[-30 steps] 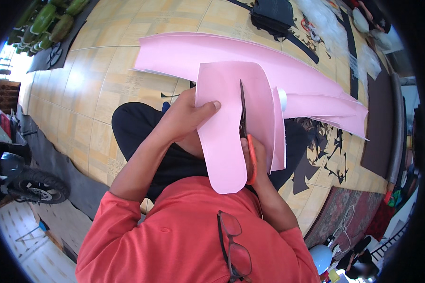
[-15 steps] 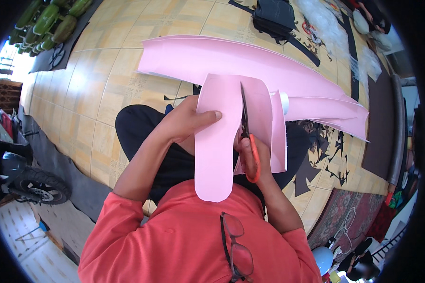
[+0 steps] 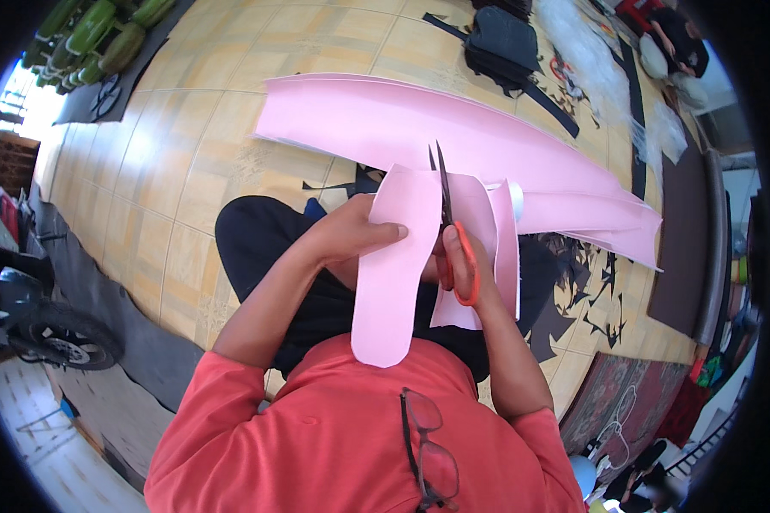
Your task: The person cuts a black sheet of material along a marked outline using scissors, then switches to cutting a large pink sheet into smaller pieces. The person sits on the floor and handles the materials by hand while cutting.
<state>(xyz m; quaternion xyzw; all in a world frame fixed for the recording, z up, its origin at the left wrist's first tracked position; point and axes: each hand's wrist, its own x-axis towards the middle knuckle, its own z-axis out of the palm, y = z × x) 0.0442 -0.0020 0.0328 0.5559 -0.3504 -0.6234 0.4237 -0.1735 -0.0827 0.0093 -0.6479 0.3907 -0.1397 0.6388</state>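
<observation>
My left hand (image 3: pixel 351 232) grips a pink insole-shaped sheet (image 3: pixel 387 299) by its left side, thumb on top and fingers underneath. Scissors with orange handles (image 3: pixel 468 267) are held in my right hand (image 3: pixel 481 255). Their dark blades are slightly parted and run along the right edge of the insole shape, the tips poking out past its far end. Right of the blades is a pink offcut (image 3: pixel 472 205), curling at its outer side. Behind both hands, a long curved pink sheet (image 3: pixel 393 120) lies on the floor.
Black scraps (image 3: pixel 603 295) litter the tiles (image 3: pixel 205 162) to the right. A black bag (image 3: pixel 500 47) and clear plastic wrap (image 3: pixel 577 60) lie farther off. Green gas cylinders (image 3: pixel 85 38) stand far left, above a motorbike wheel (image 3: pixel 73 338). Another person (image 3: pixel 680 43) is at far right.
The scissors have moved up, and their tips now stick out beyond the far edge of the pink sheet. The insole shape has tilted a little, with a gap showing beside the offcut.
</observation>
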